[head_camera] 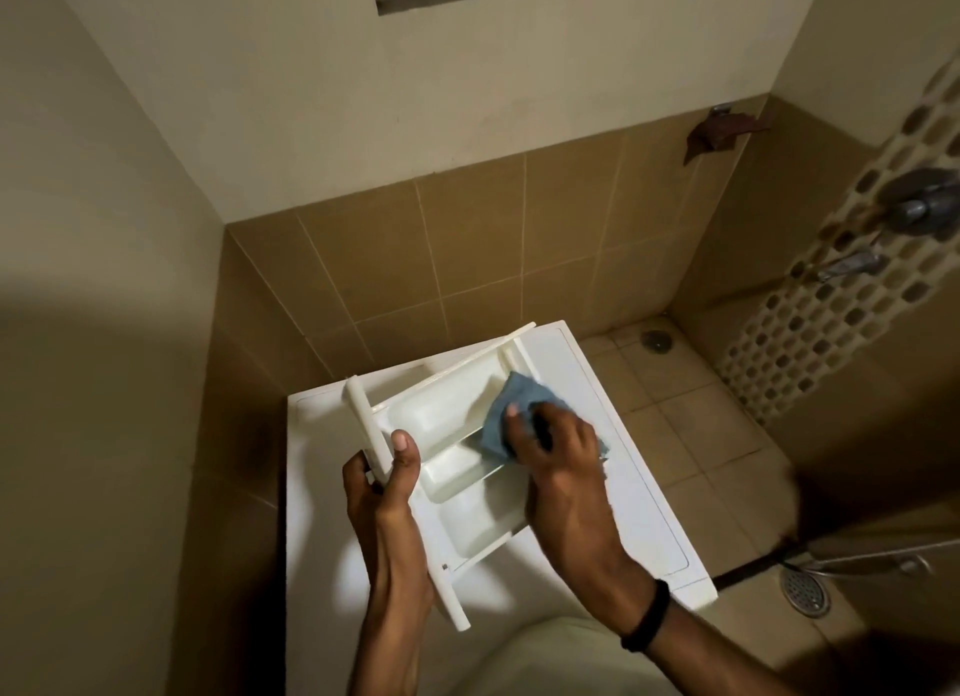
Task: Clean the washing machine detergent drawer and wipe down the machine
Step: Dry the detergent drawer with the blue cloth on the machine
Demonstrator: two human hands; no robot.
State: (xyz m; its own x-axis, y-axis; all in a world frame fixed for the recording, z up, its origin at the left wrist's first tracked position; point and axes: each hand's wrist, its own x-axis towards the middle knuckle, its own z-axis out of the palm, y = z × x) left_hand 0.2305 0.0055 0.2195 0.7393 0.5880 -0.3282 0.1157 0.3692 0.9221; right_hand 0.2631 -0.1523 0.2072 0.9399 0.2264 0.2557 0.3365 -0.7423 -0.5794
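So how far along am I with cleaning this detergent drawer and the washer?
Done: the detergent drawer is out of the machine and held above the washing machine top. In hand: your left hand grips the drawer's front panel while your right hand presses a blue cloth into a far compartment. Left: the nearer compartments, refitting the drawer, and wiping the machine, as far as this view shows.

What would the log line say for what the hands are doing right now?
left hand: grips detergent drawer front | right hand: presses blue cloth into drawer | drawer over washing machine
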